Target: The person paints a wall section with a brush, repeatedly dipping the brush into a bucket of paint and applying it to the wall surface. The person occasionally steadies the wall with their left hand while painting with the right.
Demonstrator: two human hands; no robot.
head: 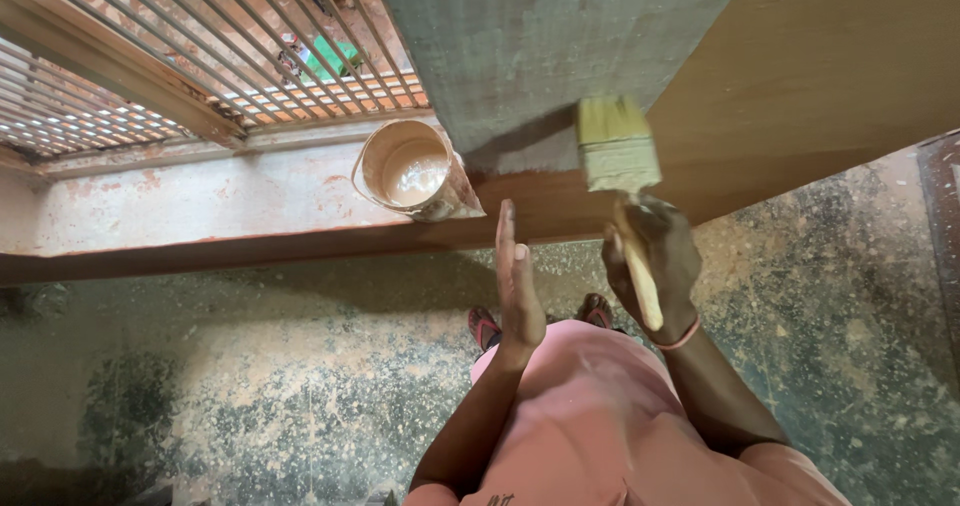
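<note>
Pink-clad torso fills the bottom edge; above it the left hand is raised edge-on, fingers straight and together, holding nothing. Right hand has its fingers clamped on a wide paintbrush against the brown board, near a paint tin.

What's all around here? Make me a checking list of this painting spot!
Surface: brown wooden board, leaning by the window; its lower edge looks darker.
Job's things: wide paintbrush with pale bristles against the board; small tub of tan liquid on the window ledge.
Clutter: sawdust scattered across the floor.
Grips: right hand shut round the brush handle; left hand open, flat, holding nothing.
Cables: nothing seen.
Surroundings: barred window, grey wall pillar, person's sandalled feet below.
</note>
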